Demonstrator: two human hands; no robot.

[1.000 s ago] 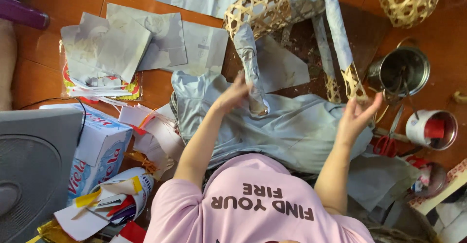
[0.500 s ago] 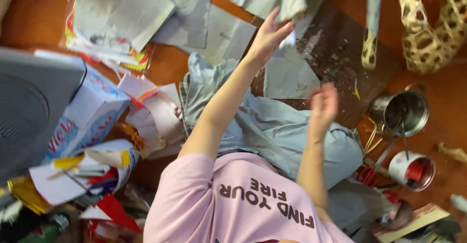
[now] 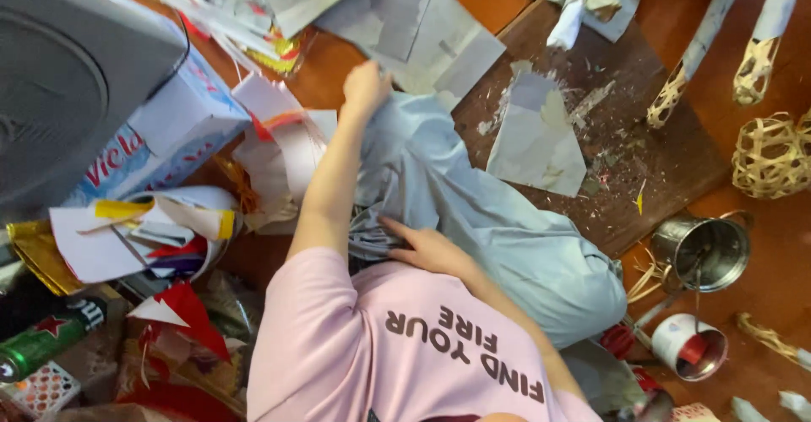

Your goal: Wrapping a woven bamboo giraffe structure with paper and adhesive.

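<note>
Orange-brown floor spreads under a thick litter of paper scraps, with a darker brown board (image 3: 667,160) at about two o'clock carrying flecks of dried paste and a torn grey paper piece (image 3: 536,139).

At the centre, grey-blue trousers (image 3: 507,245) cover the person's lap, and a pink shirt (image 3: 397,346) fills the six o'clock edge, its lower part cut off by the frame.

One hand (image 3: 365,87), on the picture's left, reaches up toward twelve o'clock with fingers curled onto the edge of overlapping grey paper sheets (image 3: 422,42); whether it grips a sheet or only presses on it is hard to make out. The other hand (image 3: 422,249) lies flat and loosely spread on the trouser fabric near the centre, holding nothing.

At nine o'clock a grey fan housing (image 3: 68,84) is cropped by the edge. At four o'clock stand a metal cup (image 3: 705,253) and a white tin (image 3: 693,346). Woven bamboo frames (image 3: 769,156) at three o'clock run out of view.
</note>
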